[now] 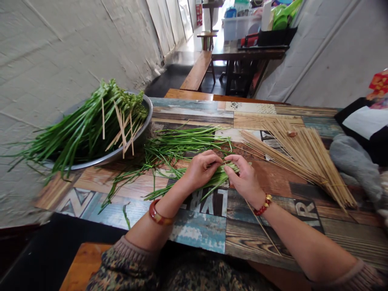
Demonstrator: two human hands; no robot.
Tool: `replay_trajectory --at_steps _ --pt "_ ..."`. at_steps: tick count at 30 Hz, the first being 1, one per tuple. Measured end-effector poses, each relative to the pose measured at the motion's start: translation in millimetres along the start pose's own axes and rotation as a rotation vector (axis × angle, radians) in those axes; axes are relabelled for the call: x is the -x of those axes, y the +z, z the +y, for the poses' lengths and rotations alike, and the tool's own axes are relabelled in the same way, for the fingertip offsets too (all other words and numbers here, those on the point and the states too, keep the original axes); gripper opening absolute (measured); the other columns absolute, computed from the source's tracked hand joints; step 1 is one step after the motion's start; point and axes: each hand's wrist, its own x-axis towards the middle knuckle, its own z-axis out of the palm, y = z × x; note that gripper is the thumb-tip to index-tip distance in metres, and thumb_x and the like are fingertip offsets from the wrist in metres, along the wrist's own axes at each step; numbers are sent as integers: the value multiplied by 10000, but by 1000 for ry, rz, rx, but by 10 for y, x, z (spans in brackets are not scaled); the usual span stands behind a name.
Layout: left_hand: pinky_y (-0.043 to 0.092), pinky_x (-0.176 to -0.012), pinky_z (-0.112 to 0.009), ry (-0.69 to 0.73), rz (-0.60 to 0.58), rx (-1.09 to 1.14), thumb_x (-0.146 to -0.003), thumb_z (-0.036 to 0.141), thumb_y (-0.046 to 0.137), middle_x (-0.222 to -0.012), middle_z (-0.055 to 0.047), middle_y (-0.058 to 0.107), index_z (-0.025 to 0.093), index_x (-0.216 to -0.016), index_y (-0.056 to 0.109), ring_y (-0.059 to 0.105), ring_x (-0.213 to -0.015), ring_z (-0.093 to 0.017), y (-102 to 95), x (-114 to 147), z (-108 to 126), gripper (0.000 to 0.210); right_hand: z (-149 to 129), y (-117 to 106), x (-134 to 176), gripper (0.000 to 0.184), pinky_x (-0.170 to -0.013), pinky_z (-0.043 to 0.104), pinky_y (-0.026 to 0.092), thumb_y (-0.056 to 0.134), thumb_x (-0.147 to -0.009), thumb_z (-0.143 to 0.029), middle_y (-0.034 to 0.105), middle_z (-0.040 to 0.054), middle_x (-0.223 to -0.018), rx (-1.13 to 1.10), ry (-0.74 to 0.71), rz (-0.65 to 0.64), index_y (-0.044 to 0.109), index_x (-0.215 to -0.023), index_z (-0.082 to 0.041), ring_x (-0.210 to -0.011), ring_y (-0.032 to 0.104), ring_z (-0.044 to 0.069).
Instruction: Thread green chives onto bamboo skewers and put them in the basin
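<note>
Both my hands meet over a small row of green garlic chives (220, 178) at the middle of the table. My left hand (200, 169) has its fingers curled and pinched at the chive stems. From the other side, my right hand (245, 178) closes thumb and fingers around the stem ends. Whether a skewer is between my fingertips is too small to tell. A thin bamboo skewer (263, 227) slants below my right wrist. Behind my hands lies a loose pile of chives (188, 140). To the right, bamboo skewers (315, 161) lie fanned out in a bundle.
A metal bowl (148, 106) at the left holds heaped chives (79, 121), with several bamboo sticks (123, 131) on top. A grey fuzzy thing (353, 161) lies at the right edge. Beyond the table are a wooden bench (198, 70) and a plastic bin (238, 28).
</note>
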Motion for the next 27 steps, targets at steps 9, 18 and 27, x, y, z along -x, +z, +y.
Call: replay_trajectory --at_steps 9,18,27 --pt "465 -699 -239 31 -37 16 -869 160 518 -821 -57 646 158 -830 670 600 -766 -132 0 9 21 157 -12 -10 13 184 -526 252 455 527 -858 -285 647 35 -801 -37 28 -17 552 -1017 -197 -663 619 161" --pt "458 -688 -240 -119 170 -40 -842 140 523 -790 -46 672 155 -852 690 610 -750 -133 -125 -14 -6 168 33 14 -4 273 -526 247 455 562 -844 -333 654 42 -842 -75 43 -16 557 -1074 -187 -623 615 146" --pt "437 -599 -211 -245 370 -81 -840 202 525 -756 -31 658 133 -900 678 570 -644 -108 -276 -41 -218 178 4 12 -12 221 -482 243 411 532 -861 -326 599 -17 -602 -48 74 -40 608 -1004 -176 -488 550 132"
